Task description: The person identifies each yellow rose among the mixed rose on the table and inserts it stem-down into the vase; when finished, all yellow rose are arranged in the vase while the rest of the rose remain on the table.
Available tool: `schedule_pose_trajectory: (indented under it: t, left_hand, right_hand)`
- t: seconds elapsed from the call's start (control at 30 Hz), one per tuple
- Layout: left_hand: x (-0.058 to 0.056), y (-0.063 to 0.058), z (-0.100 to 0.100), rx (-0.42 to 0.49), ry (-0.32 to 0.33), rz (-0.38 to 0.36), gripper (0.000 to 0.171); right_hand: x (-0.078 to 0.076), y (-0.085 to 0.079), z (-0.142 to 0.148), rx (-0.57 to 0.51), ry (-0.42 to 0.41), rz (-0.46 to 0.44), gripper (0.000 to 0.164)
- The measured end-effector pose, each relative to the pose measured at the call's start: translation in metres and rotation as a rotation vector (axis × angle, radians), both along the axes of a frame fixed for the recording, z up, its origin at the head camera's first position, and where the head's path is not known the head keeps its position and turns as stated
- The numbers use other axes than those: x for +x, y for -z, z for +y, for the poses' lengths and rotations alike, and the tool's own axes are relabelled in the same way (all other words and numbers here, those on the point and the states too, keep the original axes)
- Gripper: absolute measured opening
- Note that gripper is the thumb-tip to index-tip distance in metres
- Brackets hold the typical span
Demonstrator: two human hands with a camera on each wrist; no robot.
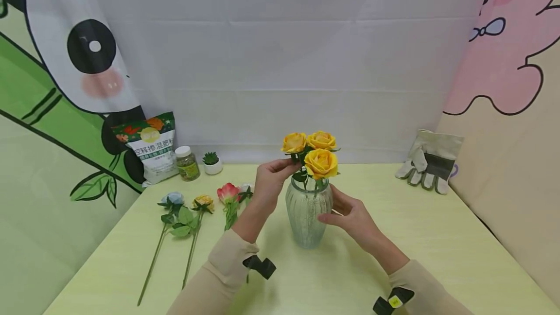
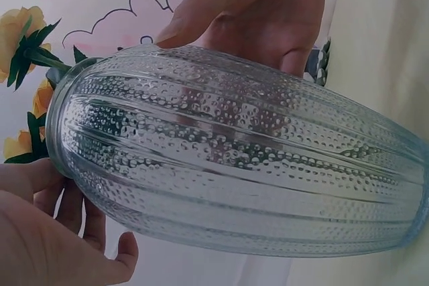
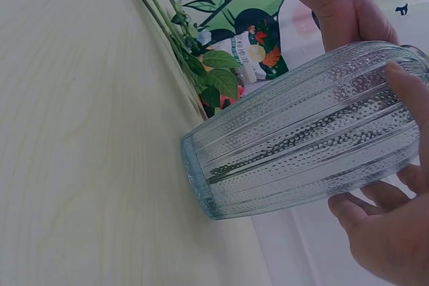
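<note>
A ribbed clear glass vase (image 1: 306, 222) stands upright in front of me, with several yellow roses (image 1: 321, 163) rising from its mouth. My left hand (image 1: 272, 181) reaches over the rim from the left, its fingers pinching a rose just below the left bloom. The right hand (image 1: 358, 218) holds the vase's right side, thumb on the front and fingers round the back. Dark stems show through the bumpy glass (image 3: 301, 135) in the right wrist view. In the left wrist view the vase hides part of the right-hand fingers.
Left on the table lie a blue rose (image 1: 174, 198), a yellow rose (image 1: 203, 203) and a pink-red flower (image 1: 228, 192). Behind them stand a fertilizer bag (image 1: 155, 152), a white-capped jar (image 1: 188, 164) and a small potted succulent (image 1: 212, 163). Work gloves (image 1: 430, 162) lean at the back right.
</note>
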State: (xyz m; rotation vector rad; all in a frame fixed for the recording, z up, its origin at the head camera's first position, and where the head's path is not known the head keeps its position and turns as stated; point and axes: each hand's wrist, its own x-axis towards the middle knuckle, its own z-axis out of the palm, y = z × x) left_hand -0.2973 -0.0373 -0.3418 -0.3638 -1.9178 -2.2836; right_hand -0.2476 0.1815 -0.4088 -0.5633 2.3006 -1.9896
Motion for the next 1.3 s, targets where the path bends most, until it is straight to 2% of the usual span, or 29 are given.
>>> schedule_pose_trajectory:
  t: [0.23,0.43,0.77,1.0,1.13,1.23,1.3]
  left_hand:
    - [0.005,0.004,-0.007,0.022,0.004,-0.014,0.025]
    - [0.01,0.013,-0.022,0.079,0.017,-0.002,0.024]
    - [0.009,0.034,-0.057,0.13,-0.062,-0.036,0.03]
    - [0.007,0.05,-0.091,0.114,-0.121,-0.076,0.028]
    - [0.005,0.057,-0.111,0.104,-0.148,-0.107,0.032]
    - [0.002,0.059,-0.128,0.05,-0.184,-0.121,0.035]
    - [-0.002,0.059,-0.142,-0.027,-0.221,-0.126,0.035]
  right_hand:
    - [0.0,-0.001,-0.001,-0.001,0.009,-0.008,0.086]
    - [0.0,-0.002,-0.002,0.007,0.016,-0.019,0.088]
    - [0.001,-0.001,-0.002,-0.009,0.007,-0.013,0.088]
    - [0.001,0.0,-0.001,-0.007,0.008,-0.013,0.089]
    - [0.0,0.0,-0.001,-0.008,0.004,-0.017,0.089]
    - [0.0,0.0,-0.001,-0.009,0.006,-0.015,0.088]
    - [-0.001,0.0,-0.001,-0.01,0.007,-0.012,0.088]
